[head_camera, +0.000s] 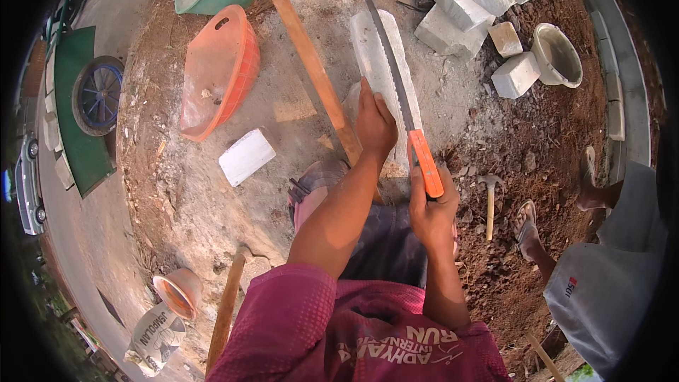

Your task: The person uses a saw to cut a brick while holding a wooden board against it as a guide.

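Observation:
My right hand (434,207) is closed around the orange handle of a handsaw (393,66), whose long toothed blade points away from me, over a long pale block (366,37). My left hand (375,122) rests on or just above the near left part of that block, fingers pointing forward; whether it presses on the block is hard to tell. A long wooden board (307,50) runs diagonally to the left of the block, passing behind my left forearm. The near end of the block is partly hidden by my hands.
A claw hammer (490,207) lies on the soil at right, near another person's sandalled foot (526,228). Cut blocks (456,5) and a bucket (557,55) are at upper right. Left are an orange tub (217,74), a white block (247,157) and a wooden tool handle (227,307).

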### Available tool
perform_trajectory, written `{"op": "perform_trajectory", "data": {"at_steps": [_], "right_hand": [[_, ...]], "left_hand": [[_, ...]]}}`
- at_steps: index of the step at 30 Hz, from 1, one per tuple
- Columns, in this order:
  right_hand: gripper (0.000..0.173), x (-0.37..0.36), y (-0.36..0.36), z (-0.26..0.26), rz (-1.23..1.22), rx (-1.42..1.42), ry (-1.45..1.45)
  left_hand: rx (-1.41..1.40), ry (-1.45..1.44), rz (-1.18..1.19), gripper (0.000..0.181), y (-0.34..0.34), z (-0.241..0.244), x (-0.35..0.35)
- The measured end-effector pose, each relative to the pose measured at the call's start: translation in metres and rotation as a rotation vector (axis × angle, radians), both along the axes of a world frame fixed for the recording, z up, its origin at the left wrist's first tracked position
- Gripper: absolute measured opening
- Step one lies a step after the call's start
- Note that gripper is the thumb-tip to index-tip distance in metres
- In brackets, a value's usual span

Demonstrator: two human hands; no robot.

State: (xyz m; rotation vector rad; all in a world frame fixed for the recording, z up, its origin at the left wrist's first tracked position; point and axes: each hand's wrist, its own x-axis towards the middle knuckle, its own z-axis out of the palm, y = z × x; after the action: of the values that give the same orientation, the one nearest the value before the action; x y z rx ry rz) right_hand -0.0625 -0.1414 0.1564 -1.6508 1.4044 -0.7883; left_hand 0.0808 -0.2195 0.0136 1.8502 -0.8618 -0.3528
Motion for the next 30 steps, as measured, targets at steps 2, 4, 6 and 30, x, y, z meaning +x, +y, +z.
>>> {"op": "perform_trajectory", "data": {"at_steps": [2,4,6,30], "right_hand": [[0.018,-0.011,0.013,0.003,0.013,-0.03,-0.017],[0.016,-0.013,0.007,0.006,0.0,-0.001,0.02],[0.015,0.014,-0.031,-0.002,0.012,0.016,-0.024],[0.018,0.003,-0.018,-0.003,0.008,0.01,-0.012]], "left_hand": [[-0.025,-0.043,0.015,0.055,-0.008,0.005,0.007],[-0.004,-0.051,0.006,0.055,-0.005,0.004,-0.002],[-0.007,0.035,-0.022,0.055,-0.001,-0.004,-0.003],[-0.013,0.222,-0.083,0.057,-0.003,0.006,-0.009]]}}
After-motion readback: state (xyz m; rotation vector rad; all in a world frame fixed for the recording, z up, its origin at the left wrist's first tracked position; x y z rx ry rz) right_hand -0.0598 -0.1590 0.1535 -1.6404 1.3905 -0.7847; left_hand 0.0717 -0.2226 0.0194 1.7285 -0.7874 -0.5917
